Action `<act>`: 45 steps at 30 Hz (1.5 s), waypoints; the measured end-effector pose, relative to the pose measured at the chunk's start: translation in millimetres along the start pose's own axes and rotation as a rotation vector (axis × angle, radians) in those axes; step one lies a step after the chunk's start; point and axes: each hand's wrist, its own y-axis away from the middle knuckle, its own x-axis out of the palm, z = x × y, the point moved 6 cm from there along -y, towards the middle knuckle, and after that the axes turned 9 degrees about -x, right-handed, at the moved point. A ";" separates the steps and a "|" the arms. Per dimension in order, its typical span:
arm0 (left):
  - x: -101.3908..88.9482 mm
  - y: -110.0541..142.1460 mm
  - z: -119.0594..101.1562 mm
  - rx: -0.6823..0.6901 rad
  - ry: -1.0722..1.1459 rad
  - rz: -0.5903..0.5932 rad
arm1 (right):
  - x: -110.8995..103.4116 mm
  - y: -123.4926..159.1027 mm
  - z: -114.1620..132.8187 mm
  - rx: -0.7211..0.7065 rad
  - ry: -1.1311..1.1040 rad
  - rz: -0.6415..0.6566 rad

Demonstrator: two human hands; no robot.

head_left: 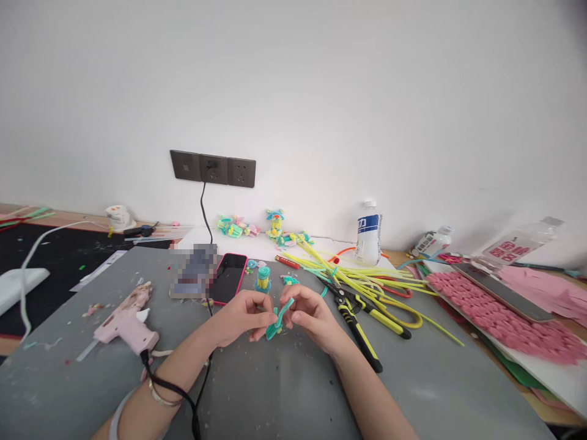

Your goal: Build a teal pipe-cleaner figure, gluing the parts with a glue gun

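Observation:
My left hand [238,318] and my right hand [309,318] meet over the grey mat [284,391], both pinched on a teal pipe-cleaner piece [279,319] that runs slantwise between them. The fingers of both hands are curled round it. Just beyond my hands stand a small teal and yellow pipe-cleaner figure [263,278] and another small teal piece [290,280].
A pink glue gun [129,324] lies left, its black cord crossing my left wrist. A pink-cased phone [228,278] lies ahead. Black and yellow pliers [360,321] and yellow pipe cleaners [362,278] lie right, by a white bottle [369,232]. Pink rosettes fill a board [499,318].

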 end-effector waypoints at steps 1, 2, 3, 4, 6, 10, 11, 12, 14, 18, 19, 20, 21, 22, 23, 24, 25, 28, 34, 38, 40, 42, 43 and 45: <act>0.5 0.0 1.0 -0.013 -0.014 0.008 | -0.4 -0.3 -0.6 -0.002 0.011 0.002; 1.3 0.0 2.1 -0.031 -0.030 0.020 | -0.5 -0.4 -1.5 0.004 0.020 0.005; 2.4 0.0 3.1 -0.050 -0.042 0.034 | -0.1 -0.4 -2.4 0.014 0.025 0.012; 3.6 0.1 3.9 -0.067 -0.049 0.051 | 0.6 -0.4 -2.8 0.020 0.026 0.023; 5.5 0.2 4.4 -0.090 -0.050 0.077 | 2.7 -0.3 -2.1 0.018 0.026 0.047; 7.4 0.6 3.0 -0.093 -0.049 0.097 | 7.5 -0.2 0.4 0.014 0.020 0.086; 7.9 0.7 3.1 -0.095 -0.052 0.100 | 8.8 -0.2 0.2 0.026 0.018 0.097; 8.4 0.8 3.4 -0.099 -0.056 0.104 | 10.1 -0.3 0.1 0.036 0.017 0.107; 9.6 1.1 4.4 -0.107 -0.058 0.109 | 11.6 -0.9 0.6 0.040 0.029 0.116; 10.0 0.5 6.0 -0.120 -0.035 0.099 | 10.4 -1.8 2.6 0.025 0.094 0.098; 9.5 0.1 6.5 -0.127 -0.027 0.092 | 10.0 -1.7 2.8 0.025 0.104 0.092; 8.9 -0.4 7.1 -0.134 -0.020 0.085 | 9.6 -1.5 2.9 0.025 0.106 0.090; 8.2 -0.7 7.7 -0.140 -0.014 0.079 | 9.5 -1.4 2.9 0.024 0.101 0.088; 7.7 -1.0 8.3 -0.147 -0.010 0.076 | 9.5 -1.1 2.7 0.025 0.093 0.088; 7.3 -1.2 8.8 -0.153 -0.007 0.074 | 9.7 -0.9 2.2 0.028 0.086 0.092; 7.1 -1.2 9.3 -0.159 -0.008 0.074 | 10.1 -0.6 1.5 0.031 0.080 0.098; 7.2 -1.1 9.8 -0.165 -0.011 0.076 | 10.7 -0.4 0.7 0.035 0.074 0.107; 8.4 0.3 11.2 -0.193 -0.030 0.089 | 13.1 0.3 -1.5 0.040 0.061 0.141; 9.0 1.4 9.8 -0.189 -0.050 0.099 | 12.9 1.4 -4.2 0.030 0.069 0.142; 7.4 0.3 5.9 -0.118 -0.052 0.082 | 12.8 0.1 0.3 -0.039 0.109 0.113; 6.6 0.0 5.0 -0.099 -0.041 0.073 | 13.0 -1.0 5.0 -0.097 0.155 0.098; 5.7 -0.3 4.8 -0.088 -0.032 0.061 | 12.3 -1.7 8.5 -0.143 0.210 0.078; 5.2 -0.4 4.8 -0.083 -0.029 0.055 | 11.6 -1.8 9.5 -0.162 0.238 0.069; 4.1 -0.6 4.6 -0.075 -0.030 0.040 | 9.5 -1.3 9.9 -0.195 0.288 0.050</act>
